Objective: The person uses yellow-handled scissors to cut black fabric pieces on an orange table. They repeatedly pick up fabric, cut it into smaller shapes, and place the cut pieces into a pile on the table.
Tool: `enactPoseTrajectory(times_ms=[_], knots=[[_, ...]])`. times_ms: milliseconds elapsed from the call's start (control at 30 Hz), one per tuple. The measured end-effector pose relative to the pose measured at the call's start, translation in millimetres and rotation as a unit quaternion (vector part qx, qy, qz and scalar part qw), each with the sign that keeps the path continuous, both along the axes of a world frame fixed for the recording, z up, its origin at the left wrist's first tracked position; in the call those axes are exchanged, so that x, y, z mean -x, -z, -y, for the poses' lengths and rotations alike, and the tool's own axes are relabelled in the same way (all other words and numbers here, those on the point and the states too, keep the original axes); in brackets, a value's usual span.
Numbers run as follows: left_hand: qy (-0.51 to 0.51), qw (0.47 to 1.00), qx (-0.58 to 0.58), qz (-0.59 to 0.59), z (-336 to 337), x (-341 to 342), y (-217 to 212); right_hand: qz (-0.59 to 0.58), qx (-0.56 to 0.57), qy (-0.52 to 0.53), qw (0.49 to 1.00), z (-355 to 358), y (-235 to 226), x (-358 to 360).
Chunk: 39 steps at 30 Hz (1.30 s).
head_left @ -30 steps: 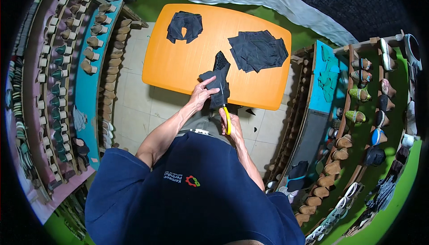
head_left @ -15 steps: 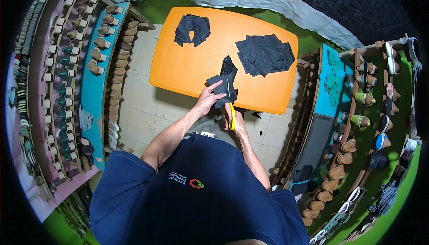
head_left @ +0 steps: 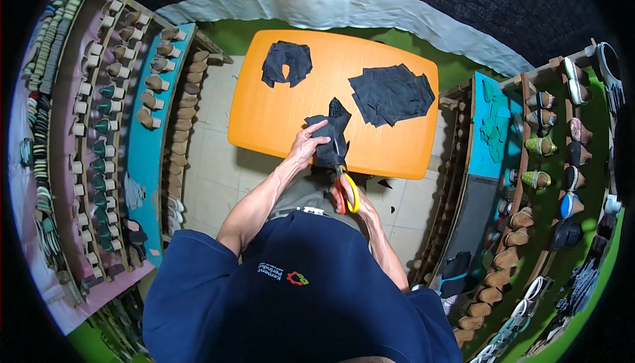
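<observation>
Plainly, from the head camera we count one orange table (head_left: 278,125), two heaps of black cloth on it, one black piece (head_left: 338,121) in hand and one pair of scissors (head_left: 356,195). The smaller heap (head_left: 273,65) lies at the table's far left, the larger heap (head_left: 391,95) at its right. We also see at least two dark scraps (head_left: 392,209) on the floor. Both forearms reach forward and inward from the body. The left hand (head_left: 305,149) lies over the piece's left side, two fingers stretched across it, holding it; we cannot see its thumb clearly. The right hand (head_left: 363,207) is curled round the scissors' yellow and red handles. The piece is at the table's near edge, its long axis running away from the body, narrow tip outward. The scissors point the same way, leaning slightly left, blades against the cloth.
</observation>
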State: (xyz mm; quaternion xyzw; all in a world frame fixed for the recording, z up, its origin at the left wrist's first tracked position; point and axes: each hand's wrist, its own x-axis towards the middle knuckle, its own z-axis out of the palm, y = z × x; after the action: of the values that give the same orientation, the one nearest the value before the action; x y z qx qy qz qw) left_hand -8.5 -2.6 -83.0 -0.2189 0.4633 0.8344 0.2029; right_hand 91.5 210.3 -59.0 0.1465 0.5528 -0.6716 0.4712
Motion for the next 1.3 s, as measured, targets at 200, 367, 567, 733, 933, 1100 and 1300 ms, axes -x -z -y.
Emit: enactPoseTrajectory(times_ms=[200,367,567,733,933,1100,1300], knots=[[0.035,0.999,0.025,-0.005,46,33,-21,-0.063,-0.141,-0.245,0.957,-52,-39,-8],[0.107,0.994,0.023,-0.020,51,27,-16,-0.007,0.174,0.029,0.984,-40,-5,-21],[0.084,0.996,-0.003,-0.015,36,8,-37,0.054,0.093,0.009,0.994,12,11,23],[0.081,0.997,-0.003,-0.014,37,1,-38,0.056,0.075,0.018,0.995,33,7,46],[0.053,0.999,-0.005,-0.011,26,-7,-37,0.016,0.061,0.079,0.995,54,9,59],[0.040,0.999,0.002,0.004,12,-13,-29,-0.029,-0.033,0.106,0.993,66,3,64],[0.004,0.999,-0.004,-0.034,12,-3,-22,-0.065,-0.099,0.134,0.984,59,-10,69]])
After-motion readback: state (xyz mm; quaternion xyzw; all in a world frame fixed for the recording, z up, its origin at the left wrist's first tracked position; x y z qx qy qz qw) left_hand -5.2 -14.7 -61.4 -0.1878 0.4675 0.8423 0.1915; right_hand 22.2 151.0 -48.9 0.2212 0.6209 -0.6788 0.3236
